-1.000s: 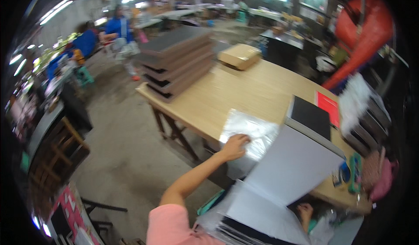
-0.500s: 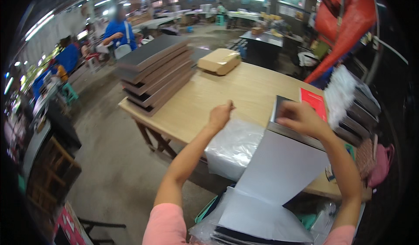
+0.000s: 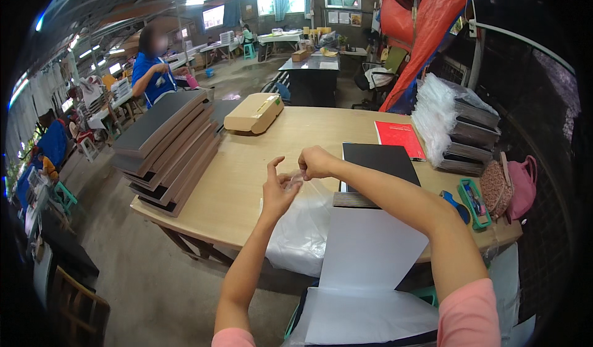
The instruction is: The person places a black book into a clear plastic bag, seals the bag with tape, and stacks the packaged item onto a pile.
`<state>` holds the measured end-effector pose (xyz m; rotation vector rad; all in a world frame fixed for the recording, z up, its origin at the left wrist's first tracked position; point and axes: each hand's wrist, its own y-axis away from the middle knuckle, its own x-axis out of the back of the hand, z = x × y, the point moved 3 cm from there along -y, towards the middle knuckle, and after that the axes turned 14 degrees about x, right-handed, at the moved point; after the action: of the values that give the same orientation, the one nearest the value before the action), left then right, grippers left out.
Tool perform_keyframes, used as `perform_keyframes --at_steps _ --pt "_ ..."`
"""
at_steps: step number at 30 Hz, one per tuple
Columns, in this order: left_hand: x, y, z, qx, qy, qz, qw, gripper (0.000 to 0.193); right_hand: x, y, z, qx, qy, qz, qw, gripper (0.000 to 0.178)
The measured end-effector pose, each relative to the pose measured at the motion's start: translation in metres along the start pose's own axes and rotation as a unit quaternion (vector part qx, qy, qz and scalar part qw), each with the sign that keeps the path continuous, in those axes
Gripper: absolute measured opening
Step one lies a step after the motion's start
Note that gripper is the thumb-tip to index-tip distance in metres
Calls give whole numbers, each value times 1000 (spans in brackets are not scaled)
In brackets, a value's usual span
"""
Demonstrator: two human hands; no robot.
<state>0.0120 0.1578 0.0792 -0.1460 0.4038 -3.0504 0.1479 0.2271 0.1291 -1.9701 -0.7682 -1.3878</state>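
Note:
My left hand [image 3: 280, 192] and my right hand [image 3: 317, 163] are close together over the table, both pinching the edge of a clear plastic bag [image 3: 299, 232]. The bag is crumpled and hangs over the table's near edge. Thumb and fingers of my left hand close on the film, while its index finger points up. Beneath my right forearm lies a stack of flat pieces with a black top [image 3: 377, 160]. A large white sheet [image 3: 370, 242] slopes from that stack down toward my lap, partly hidden by my right arm.
Dark-topped thick boards [image 3: 164, 137] are stacked on the wooden table [image 3: 296, 134] at left, beside a tan package [image 3: 253, 113]. At right are a red booklet [image 3: 398, 138], plastic-wrapped stacks [image 3: 457, 124], a green tray [image 3: 474, 205], a blue tape dispenser [image 3: 454, 206] and bags [image 3: 522, 186]. A person in blue [image 3: 154, 75] stands beyond.
My right hand has left the black-topped stack and moved left to the plastic beside my left hand. My view has turned right, so the scene sits further left.

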Motion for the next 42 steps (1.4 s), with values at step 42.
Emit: perform_keyframes --at_steps 42 --pt "-33 163 68 176 662 -535 494 69 -19 354 -109 148 -685 -113 705 35"
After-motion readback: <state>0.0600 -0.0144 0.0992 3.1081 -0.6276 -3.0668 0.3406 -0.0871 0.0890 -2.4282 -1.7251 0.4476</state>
